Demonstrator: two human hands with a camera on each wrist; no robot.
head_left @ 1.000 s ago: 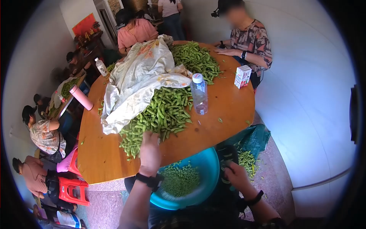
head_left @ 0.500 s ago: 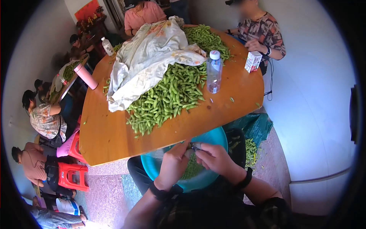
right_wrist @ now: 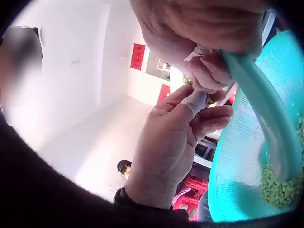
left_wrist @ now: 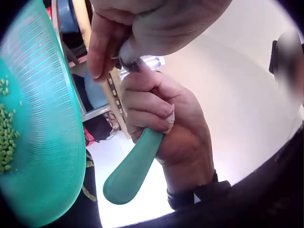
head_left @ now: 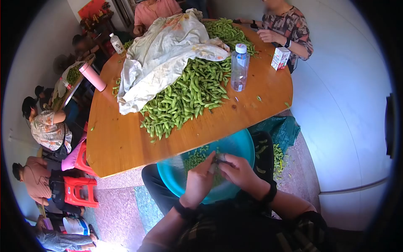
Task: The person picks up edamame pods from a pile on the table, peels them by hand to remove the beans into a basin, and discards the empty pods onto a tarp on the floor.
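Over the teal basin (head_left: 248, 153) my two hands meet at the fingertips. My left hand (head_left: 197, 184) pinches a small green bean pod (right_wrist: 210, 100), mostly hidden by the fingers; a pale wrap covers the thumb. Curled fingers of my right hand (head_left: 242, 173) grip a tool by its green handle (left_wrist: 132, 168), whose working end is hidden at the left thumb. A bit of white wrap shows on a right finger. Shelled green beans (head_left: 195, 159) lie in the basin. Beyond the table edge sits a heap of green pods (head_left: 191, 98).
On the wooden table (head_left: 113, 143), a stained white cloth (head_left: 161, 50) covers part of the heap. A clear bottle (head_left: 239, 69), a small carton (head_left: 280, 58) and a pink tumbler (head_left: 92, 77) stand around it. Pod scraps (head_left: 278, 161) lie right of the basin. Several people sit nearby.
My left hand has come back from the pod heap to meet the right hand over the basin. The view has tilted downward. In the last half second the hands stay together there.
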